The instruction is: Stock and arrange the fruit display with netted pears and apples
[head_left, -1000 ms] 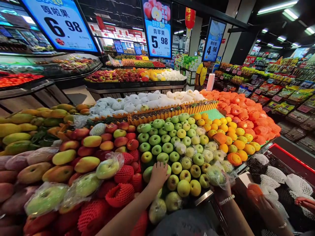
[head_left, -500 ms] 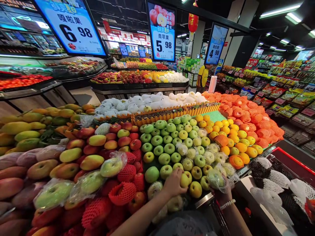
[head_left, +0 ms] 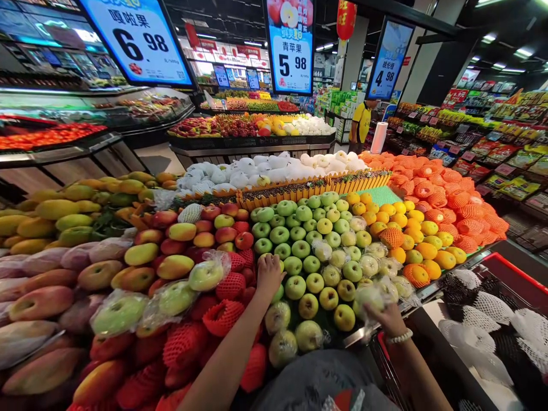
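My left hand [head_left: 270, 276] reaches into the green apples, its fingers curled down over a yellowish-green apple [head_left: 281, 266] that is mostly hidden beneath them. Around it sit loose green apples [head_left: 295, 287], several of them more yellow. At the right edge of the apples, my right hand [head_left: 389, 317], with a beaded bracelet on the wrist, grips a green apple in clear plastic wrap [head_left: 373, 297], blurred by motion. Wrapped apples [head_left: 282, 348] lie near my body, below my left hand.
Red apples [head_left: 177, 265], some in red foam nets, lie left, with mangoes [head_left: 40, 302] beyond. Oranges [head_left: 428, 251] and orange-netted fruit [head_left: 462, 194] are right. A bin of foam nets [head_left: 492, 308] stands near right. A person in yellow [head_left: 362, 123] stands farther back.
My left hand has moved left across the green apples, from a yellowish apple near the middle to one beside the red apples. My right hand still holds the wrapped apple, slightly higher in view.
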A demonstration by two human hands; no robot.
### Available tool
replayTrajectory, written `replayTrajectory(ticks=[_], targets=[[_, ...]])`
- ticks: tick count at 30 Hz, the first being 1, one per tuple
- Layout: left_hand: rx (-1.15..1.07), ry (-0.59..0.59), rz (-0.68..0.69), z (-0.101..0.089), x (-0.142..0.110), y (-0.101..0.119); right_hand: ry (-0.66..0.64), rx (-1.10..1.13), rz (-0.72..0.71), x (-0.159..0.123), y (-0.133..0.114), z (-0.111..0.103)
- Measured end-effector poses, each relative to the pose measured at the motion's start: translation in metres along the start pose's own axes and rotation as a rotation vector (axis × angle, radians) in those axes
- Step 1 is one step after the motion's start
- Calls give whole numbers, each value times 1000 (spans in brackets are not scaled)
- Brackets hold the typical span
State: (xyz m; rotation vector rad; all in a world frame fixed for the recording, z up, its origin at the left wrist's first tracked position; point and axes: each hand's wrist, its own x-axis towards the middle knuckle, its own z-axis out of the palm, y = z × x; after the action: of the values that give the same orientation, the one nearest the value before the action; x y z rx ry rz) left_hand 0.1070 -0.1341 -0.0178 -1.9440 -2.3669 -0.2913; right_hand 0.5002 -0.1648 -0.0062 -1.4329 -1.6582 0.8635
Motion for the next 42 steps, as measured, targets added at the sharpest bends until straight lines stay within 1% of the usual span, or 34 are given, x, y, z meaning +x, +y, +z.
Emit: replayTrajectory(ticks=[2, 4, 5, 6, 8, 9, 10, 12, 14, 16, 18, 20, 22, 25, 27, 29, 31, 32, 33, 34, 35, 37, 38, 39, 40, 41, 42], targets=[[-4, -14, 38, -4, -12, 12, -165, -184, -95, -8, -10, 13], [-37, -76, 167, -10, -36, 31, -332, -351, -146, -14, -21, 30], [-64, -148, 269, -13, -52, 42, -399, -428, -155, -16, -26, 38], [-94, -252, 382, -16, -68, 54, -454, -504, -158, -17, -30, 46], [-124, -504, 562, -20, -96, 73, -541, -634, -175, -17, -37, 59], [-119, -609, 617, -21, -107, 80, -578, -681, -193, -17, -39, 64], [-108, -686, 648, -22, -115, 85, -616, -713, -216, -17, -40, 67], [-91, -757, 664, -21, -122, 88, -686, -743, -276, -16, -41, 72], [-80, -773, 666, -20, -120, 86, -739, -758, -337, -15, -42, 76], [-65, -779, 685, -23, -116, 85, -743, -786, -366, -15, -45, 79], [-47, -773, 688, -30, -112, 85, -730, -821, -355, -14, -50, 81], [-47, -750, 653, -38, -110, 85, -739, -843, -345, -14, -55, 84], [-65, -714, 601, -44, -109, 83, -757, -870, -367, -15, -55, 90], [-102, -694, 586, -44, -113, 78, -720, -931, -439, -20, -43, 106], [-112, -680, 598, -36, -120, 77, -662, -964, -486, -24, -28, 118], [-117, -644, 577, -28, -126, 79, -619, -981, -538, -26, -14, 127], [-151, -601, 524, -27, -128, 78, -636, -976, -587, -25, -7, 130], [-185, -565, 491, -30, -126, 73, -663, -965, -606, -24, -6, 129], [-224, -499, 444, -37, -120, 65, -697, -944, -618, -23, -7, 127], [-261, -403, 381, -46, -113, 51, -739, -916, -620, -23, -10, 125], [-287, -265, 294, -57, -103, 34, -780, -880, -613, -22, -15, 121], [-241, 53, 49, -79, -79, -12, -858, -798, -573, -22, -24, 114], [-163, 185, -97, -87, -68, -37, -895, -758, -542, -21, -29, 111], [-63, 264, -248, -93, -57, -61, -928, -726, -508, -21, -34, 108], [20, 292, -389, -95, -48, -83, -955, -702, -476, -20, -38, 106], [68, 254, -471, -94, -41, -103, -979, -685, -449, -19, -42, 103], [93, 201, -511, -92, -36, -118, -996, -670, -434, -16, -46, 101]])
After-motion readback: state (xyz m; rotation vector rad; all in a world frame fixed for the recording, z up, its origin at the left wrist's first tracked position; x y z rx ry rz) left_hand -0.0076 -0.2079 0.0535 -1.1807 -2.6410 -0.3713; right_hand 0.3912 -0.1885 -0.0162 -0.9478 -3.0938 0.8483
